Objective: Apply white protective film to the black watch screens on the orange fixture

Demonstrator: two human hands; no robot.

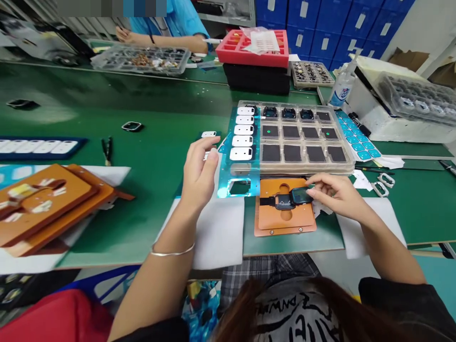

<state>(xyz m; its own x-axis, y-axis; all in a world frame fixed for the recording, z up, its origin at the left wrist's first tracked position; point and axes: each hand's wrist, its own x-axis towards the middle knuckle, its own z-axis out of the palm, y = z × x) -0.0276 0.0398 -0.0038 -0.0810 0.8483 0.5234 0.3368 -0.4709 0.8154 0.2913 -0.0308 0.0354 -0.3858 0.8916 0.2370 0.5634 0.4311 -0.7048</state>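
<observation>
My right hand (335, 194) pinches the right edge of a dark, glossy watch screen (301, 195) between thumb and fingers. The screen is tilted beside a dark square watch case (284, 202), which sits on an orange fixture plate (269, 222) with a black strap-like strip reaching left. My left hand (200, 173) is raised left of a clear blue film sheet (228, 175) carrying white rounded labels. Its thumb and index finger are apart, with nothing visible between them. The film overlaps the left side of a clear compartment tray (299, 167) with dark pads and several watch parts.
More orange fixtures (53, 204) are stacked at left. White paper sheets (221, 237) lie along the front edge. Farther back are a red box (228, 52), a spray bottle (342, 88) and a parts tray (142, 59). A co-worker in a blue sleeve (181, 21) sits across the bench.
</observation>
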